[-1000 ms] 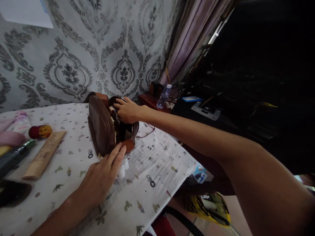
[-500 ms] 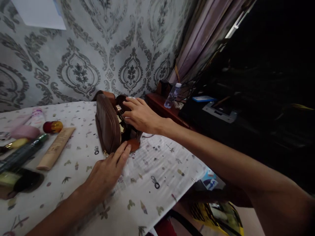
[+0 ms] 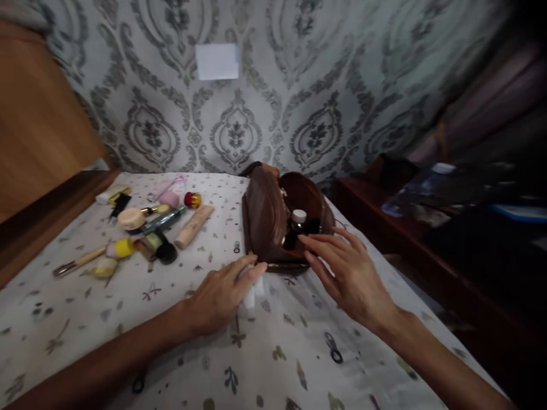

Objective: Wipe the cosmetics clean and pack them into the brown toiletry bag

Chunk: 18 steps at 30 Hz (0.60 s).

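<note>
A brown leather bag (image 3: 264, 210) stands unzipped on a patterned white cloth, its opening facing me. Inside it a small dark bottle with a white cap (image 3: 299, 216) shows; what lies deeper is in shadow. My left hand (image 3: 224, 290) touches the bag's near left corner, fingers stretched and slightly apart. A blurred white object (image 3: 251, 295) shows just beside that hand's thumb. At the right of the opening is my right hand (image 3: 350, 273), its fingers loosely spread and nothing visible in them, the tips by the near rim.
Left of the bag lie several cosmetics: a beige tube (image 3: 194, 226), a round jar (image 3: 131, 219), a green pencil-like tube (image 3: 164, 221), a red and yellow cap (image 3: 192, 200) and a brush (image 3: 79, 261). A wooden board (image 3: 43, 125) stands far left. A clear plastic bottle (image 3: 395, 205) is at the right.
My view has swung left, bringing more of the cosmetics into sight. My right hand has come back out of the bag to its near rim; my left hand stays at the bag's corner.
</note>
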{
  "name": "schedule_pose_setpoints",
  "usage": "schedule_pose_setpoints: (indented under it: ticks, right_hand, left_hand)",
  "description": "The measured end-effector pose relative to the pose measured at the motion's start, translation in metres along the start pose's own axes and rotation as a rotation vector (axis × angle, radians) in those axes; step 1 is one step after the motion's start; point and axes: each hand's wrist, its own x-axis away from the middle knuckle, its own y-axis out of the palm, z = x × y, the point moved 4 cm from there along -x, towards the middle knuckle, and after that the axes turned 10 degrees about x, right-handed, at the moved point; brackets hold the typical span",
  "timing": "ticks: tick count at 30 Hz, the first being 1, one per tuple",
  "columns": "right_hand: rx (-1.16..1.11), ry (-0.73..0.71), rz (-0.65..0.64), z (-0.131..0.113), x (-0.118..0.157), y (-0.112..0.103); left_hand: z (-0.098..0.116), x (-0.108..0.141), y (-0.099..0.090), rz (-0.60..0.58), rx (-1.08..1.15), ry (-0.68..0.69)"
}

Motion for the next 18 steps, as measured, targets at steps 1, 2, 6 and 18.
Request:
schedule_pose_setpoints:
  ticks: [1,2,6,18]
  right_hand:
    - [0.01,0.005,0.018,-0.003,0.001,0.001]
    - [0.012,0.013,0.04,-0.006,0.001,0.002]
    - [-0.044,0.052,0.12,-0.021,-0.003,-0.001]
    - [-0.529,-0.108,-0.01,-0.11,-0.013,0.03]
  left_hand:
    - [-0.005,0.007,-0.002,-0.017,0.0,-0.061]
    - [-0.011,0.015,-0.004,-0.031,-0.002,-0.119]
    - [-0.03,0.047,-0.012,-0.043,-0.038,-0.287]
    - [-0.071,0.123,-0.048,0.259,-0.149,-0.56]
